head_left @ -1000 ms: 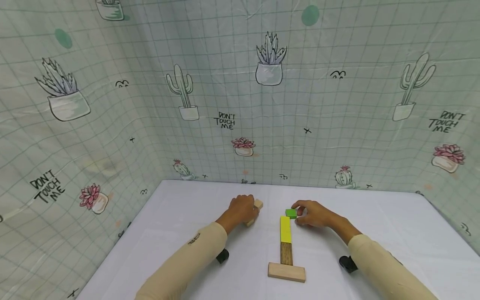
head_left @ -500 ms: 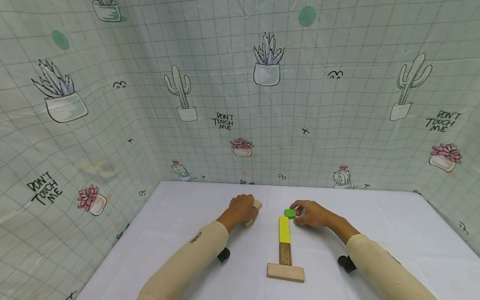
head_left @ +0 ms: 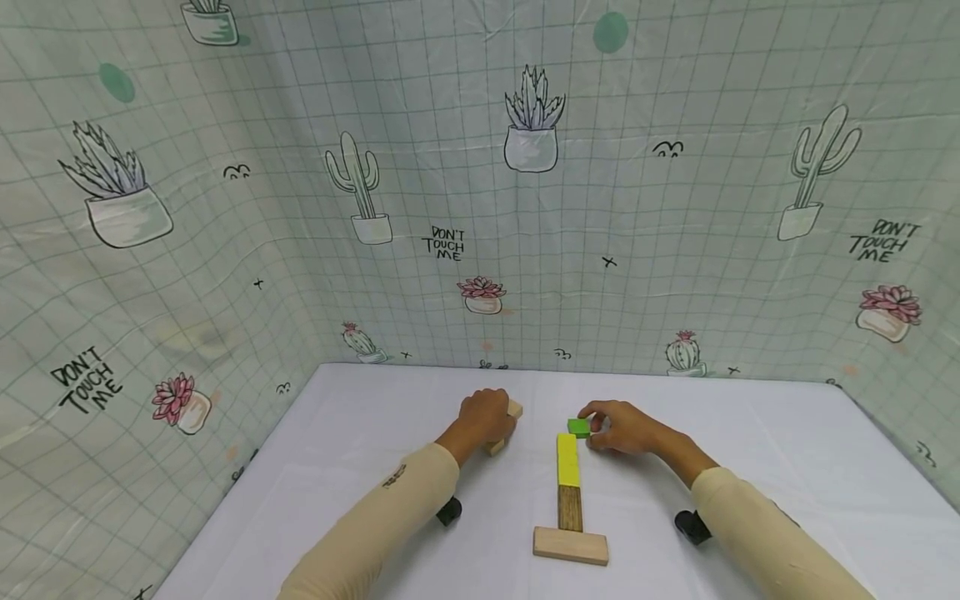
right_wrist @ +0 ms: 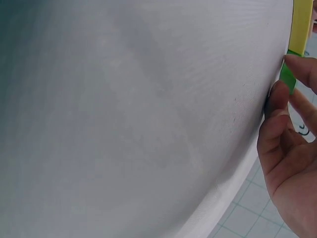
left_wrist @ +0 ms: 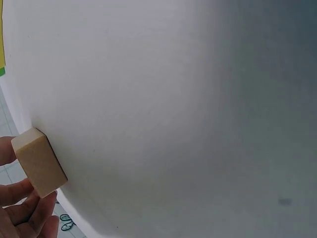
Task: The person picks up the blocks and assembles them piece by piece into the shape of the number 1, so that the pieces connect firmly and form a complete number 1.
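My left hand (head_left: 486,417) grips a plain wooden block (left_wrist: 42,166) on the left, with the block's ends showing past the fingers in the head view. On the other side, my right hand (head_left: 621,427) pinches a small green block (head_left: 578,428) between thumb and fingers. That green block lies at the far end of a yellow block (head_left: 567,460). Nearer to me, a dark brown wooden block (head_left: 570,508) continues the line from the yellow one. A pale wooden plank (head_left: 571,546) lies crosswise at the near end, so together they form an upside-down T.
A white cloth covers the table (head_left: 645,517). Behind and to the left hangs a gridded curtain (head_left: 420,183) printed with cacti. Black wrist-worn devices (head_left: 692,527) show beneath both forearms.
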### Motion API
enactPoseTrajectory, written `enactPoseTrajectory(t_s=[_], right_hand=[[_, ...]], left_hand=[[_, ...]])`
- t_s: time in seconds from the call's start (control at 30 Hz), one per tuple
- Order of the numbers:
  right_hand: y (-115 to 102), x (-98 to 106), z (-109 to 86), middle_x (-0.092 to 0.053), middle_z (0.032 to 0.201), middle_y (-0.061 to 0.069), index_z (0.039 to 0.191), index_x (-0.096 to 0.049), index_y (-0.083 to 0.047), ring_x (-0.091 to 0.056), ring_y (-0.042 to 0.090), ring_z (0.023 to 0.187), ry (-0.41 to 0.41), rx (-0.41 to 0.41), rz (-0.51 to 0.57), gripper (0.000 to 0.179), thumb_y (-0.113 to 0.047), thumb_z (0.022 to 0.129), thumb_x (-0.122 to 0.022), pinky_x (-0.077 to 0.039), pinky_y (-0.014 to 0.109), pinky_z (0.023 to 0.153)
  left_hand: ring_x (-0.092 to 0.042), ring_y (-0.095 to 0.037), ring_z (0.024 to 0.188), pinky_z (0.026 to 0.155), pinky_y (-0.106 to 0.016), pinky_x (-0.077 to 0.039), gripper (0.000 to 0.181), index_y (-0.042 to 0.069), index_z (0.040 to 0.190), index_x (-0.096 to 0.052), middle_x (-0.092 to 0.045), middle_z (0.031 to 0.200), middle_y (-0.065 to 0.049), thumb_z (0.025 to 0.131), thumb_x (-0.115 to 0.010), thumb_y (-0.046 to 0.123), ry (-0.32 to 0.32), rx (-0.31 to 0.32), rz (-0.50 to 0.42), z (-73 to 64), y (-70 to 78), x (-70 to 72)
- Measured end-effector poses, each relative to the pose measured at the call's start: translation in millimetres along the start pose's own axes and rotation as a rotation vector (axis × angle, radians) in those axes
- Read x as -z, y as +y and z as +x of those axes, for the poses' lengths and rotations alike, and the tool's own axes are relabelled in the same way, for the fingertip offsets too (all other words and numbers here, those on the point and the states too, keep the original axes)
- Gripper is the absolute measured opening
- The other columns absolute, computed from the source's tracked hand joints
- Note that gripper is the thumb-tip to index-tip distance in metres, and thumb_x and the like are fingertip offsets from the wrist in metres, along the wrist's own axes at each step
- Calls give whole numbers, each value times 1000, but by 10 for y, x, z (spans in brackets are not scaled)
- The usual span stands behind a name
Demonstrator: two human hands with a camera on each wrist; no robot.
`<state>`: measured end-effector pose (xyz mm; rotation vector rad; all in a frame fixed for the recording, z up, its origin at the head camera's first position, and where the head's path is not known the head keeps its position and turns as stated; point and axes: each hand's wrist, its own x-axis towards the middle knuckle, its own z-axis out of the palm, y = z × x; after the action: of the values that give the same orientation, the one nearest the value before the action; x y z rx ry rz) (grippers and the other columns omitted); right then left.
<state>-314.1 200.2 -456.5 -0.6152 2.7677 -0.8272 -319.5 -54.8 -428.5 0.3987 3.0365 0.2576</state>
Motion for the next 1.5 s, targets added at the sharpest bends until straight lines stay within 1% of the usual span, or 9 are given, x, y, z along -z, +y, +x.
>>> enactPoseTrajectory(t_s=[0.13, 0.37, 0.77, 0.97, 1.23, 1.5], right_hand=[[-6, 7, 1, -57, 88, -2, 117, -61, -10, -50, 15, 80, 5, 9, 0, 37, -16, 82, -72, -44, 30, 69], [10, 4, 10, -58, 89, -1, 117, -60, -10, -50, 15, 81, 3, 24, 2, 37, -17, 82, -72, -44, 30, 69], [15, -4, 15, -57, 88, -1, 115, -61, -10, -50, 16, 81, 7, 17, -8, 35, -14, 82, -72, -44, 32, 71], [7, -2, 11, -57, 88, -1, 114, -62, -10, -50, 16, 80, 7, 20, -5, 33, -13, 82, -71, -44, 32, 70], [21, -2, 29, -59, 89, -2, 113, -63, -11, -50, 15, 81, 13, 27, -37, 31, -12, 82, -70, -44, 34, 73], [1, 23, 19, -59, 89, -2, 116, -62, -11, -51, 16, 81, 2, 37, -26, 35, -12, 82, -71, -45, 35, 74]], left_hand=[[-56, -16, 71, 63, -31, -48, 29, 4, 106, -62, -63, 85, -5, 90, -62, 28, -4, 4, 5, -5, 9, 0], [-56, -16, 70, 62, -30, -47, 29, 4, 106, -62, -63, 85, -5, 90, -62, 28, -11, 16, 2, -9, 0, -7], [-56, -16, 69, 60, -30, -47, 27, 4, 105, -61, -62, 85, -5, 90, -61, 27, -20, 17, 0, -16, 5, -2], [-56, -17, 71, 62, -30, -48, 27, 5, 105, -61, -62, 86, -5, 90, -61, 27, -30, 33, -2, -2, 9, -12], [-55, -16, 68, 58, -29, -47, 26, 5, 105, -62, -62, 85, -5, 90, -60, 27, -13, 20, -4, -7, 5, -19], [-55, -15, 67, 57, -28, -47, 28, 5, 106, -62, -62, 85, -5, 90, -62, 28, -8, 23, 1, 4, 11, -22]])
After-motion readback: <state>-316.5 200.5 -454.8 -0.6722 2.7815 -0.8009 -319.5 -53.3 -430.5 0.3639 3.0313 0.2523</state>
